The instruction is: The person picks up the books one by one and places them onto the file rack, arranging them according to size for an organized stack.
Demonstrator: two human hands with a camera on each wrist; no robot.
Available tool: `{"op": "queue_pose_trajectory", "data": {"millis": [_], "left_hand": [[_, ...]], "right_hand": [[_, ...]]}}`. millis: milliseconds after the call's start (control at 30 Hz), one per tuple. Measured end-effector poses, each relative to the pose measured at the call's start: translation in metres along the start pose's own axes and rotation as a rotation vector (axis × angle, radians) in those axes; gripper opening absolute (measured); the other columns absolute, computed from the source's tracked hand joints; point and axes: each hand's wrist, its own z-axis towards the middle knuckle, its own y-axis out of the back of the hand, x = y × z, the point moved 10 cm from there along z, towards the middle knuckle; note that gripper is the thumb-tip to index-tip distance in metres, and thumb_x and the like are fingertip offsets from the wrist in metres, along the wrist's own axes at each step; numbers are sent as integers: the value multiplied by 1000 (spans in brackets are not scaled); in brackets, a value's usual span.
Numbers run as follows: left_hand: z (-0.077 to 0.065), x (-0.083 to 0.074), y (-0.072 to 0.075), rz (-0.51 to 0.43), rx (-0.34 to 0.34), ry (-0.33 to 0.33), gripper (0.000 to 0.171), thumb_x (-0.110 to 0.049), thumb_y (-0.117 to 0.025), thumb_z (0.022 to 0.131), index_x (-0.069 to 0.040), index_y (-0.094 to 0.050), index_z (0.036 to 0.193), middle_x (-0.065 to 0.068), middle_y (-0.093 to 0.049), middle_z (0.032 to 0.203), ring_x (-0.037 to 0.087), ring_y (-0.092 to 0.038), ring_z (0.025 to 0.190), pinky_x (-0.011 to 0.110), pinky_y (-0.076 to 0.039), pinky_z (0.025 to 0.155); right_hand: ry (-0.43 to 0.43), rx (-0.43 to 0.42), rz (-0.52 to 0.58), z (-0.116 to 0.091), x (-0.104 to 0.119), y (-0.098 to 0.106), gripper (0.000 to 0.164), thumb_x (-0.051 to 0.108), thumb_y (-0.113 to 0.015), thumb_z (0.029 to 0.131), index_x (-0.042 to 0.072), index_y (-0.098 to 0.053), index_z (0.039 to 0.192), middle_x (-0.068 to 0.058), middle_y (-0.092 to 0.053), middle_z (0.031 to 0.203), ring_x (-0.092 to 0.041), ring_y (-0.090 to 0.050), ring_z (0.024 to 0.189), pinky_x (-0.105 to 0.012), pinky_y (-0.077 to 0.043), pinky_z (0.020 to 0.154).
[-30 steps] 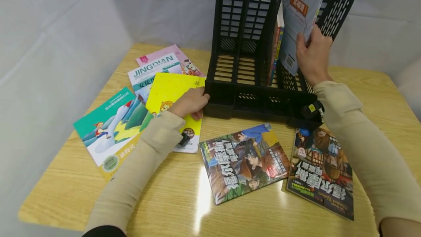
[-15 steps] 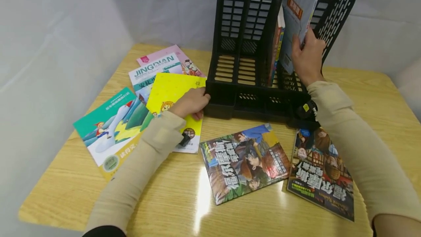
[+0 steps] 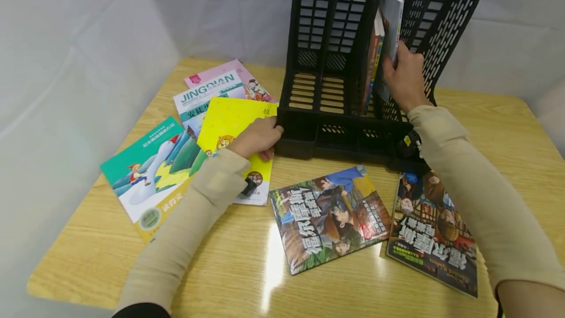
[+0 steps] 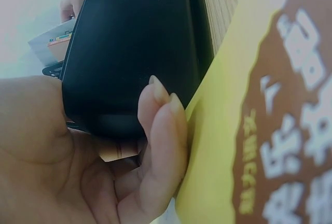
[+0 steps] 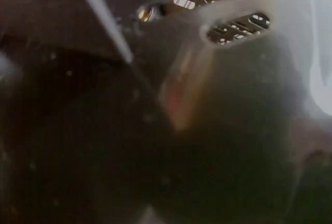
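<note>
My right hand (image 3: 404,75) grips a thin grey-white book (image 3: 392,18) by its near edge. The book stands upright, almost edge-on, inside the black file rack (image 3: 335,148), just right of other upright books (image 3: 373,63). The right wrist view is dark and blurred. My left hand (image 3: 259,136) holds the rack's front left corner. In the left wrist view, the fingers (image 4: 168,146) curl beside the rack's black end (image 4: 135,53), close to the yellow book (image 3: 236,112) lying under that hand.
On the table (image 3: 220,269) a green-covered book (image 3: 150,166), a JINGDIAN book (image 3: 194,102) and a pink book (image 3: 220,71) lie at the left. Two dark comic-style books, one in the middle (image 3: 331,220) and one on the right (image 3: 434,239), lie before the rack.
My right hand has moved left and slightly down with the grey-white book, which now sits lower in the rack and is turned more edge-on. The left hand has stayed at the corner.
</note>
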Motion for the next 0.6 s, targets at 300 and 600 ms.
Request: {"op": "queue_pose_trajectory", "data": {"millis": [300, 600], "left_hand": [[-2, -1, -2, 10, 10, -1, 45, -29, -37, 103, -1, -40, 138, 13, -58, 69, 23, -60, 51, 31, -55, 52], [-4, 0, 0, 2, 0, -12, 38, -28, -37, 103, -1, -46, 128, 13, -58, 67, 22, -60, 49, 31, -55, 50]], "right_hand": [[-43, 20, -55, 0, -5, 1, 31, 9, -48, 97, -11, -58, 119, -32, -66, 101, -42, -68, 87, -52, -55, 69], [-166, 321, -356, 1, -6, -14, 35, 20, -42, 100, -9, -58, 90, -23, -59, 69, -32, -57, 53, -35, -40, 43]]}}
